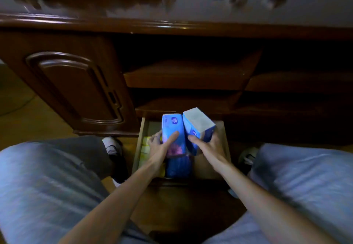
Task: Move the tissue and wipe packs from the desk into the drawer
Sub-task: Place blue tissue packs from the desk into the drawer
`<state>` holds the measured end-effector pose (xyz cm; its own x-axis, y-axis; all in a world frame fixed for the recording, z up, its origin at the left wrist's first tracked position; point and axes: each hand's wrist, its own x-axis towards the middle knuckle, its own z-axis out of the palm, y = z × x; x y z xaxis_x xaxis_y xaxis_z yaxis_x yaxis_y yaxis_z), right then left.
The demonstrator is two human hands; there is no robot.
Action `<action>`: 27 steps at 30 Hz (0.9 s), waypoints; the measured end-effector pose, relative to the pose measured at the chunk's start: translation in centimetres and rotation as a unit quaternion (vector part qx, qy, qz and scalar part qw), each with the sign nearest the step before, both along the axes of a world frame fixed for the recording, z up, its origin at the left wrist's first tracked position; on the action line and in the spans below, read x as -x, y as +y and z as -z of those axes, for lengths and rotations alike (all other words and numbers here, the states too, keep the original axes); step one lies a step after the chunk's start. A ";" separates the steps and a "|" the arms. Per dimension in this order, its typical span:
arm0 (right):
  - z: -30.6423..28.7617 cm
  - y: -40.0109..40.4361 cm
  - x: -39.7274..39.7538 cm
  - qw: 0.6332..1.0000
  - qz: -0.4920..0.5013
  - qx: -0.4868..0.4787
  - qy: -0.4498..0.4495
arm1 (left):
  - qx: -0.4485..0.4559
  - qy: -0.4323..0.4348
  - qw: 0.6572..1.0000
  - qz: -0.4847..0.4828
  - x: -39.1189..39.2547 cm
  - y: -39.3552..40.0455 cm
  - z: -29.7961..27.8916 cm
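Blue tissue packs (172, 129) (labels unreadable)

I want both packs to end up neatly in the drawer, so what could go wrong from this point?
1. The right hand holds its tissue pack tilted and pressed against the pack in the left hand; lowered together they may jam or knock each other askew.
2. The drawer already holds a dark blue pack and yellow items, so space looks tight and the drawer might not close.
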<state>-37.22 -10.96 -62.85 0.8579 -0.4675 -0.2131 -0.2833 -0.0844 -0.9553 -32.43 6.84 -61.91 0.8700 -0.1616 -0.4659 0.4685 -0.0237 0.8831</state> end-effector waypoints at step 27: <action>16.7 -0.6 -4.4 0.774 -0.347 0.452 0.277 | -0.195 -0.006 0.978 -0.078 -3.7 5.0 13.1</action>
<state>-32.85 -11.60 -79.53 0.8636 -0.1090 -0.4923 -0.2153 -0.9626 -0.1646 -28.77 11.87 -74.99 0.8761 0.1610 -0.4545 0.4821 -0.2897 0.8268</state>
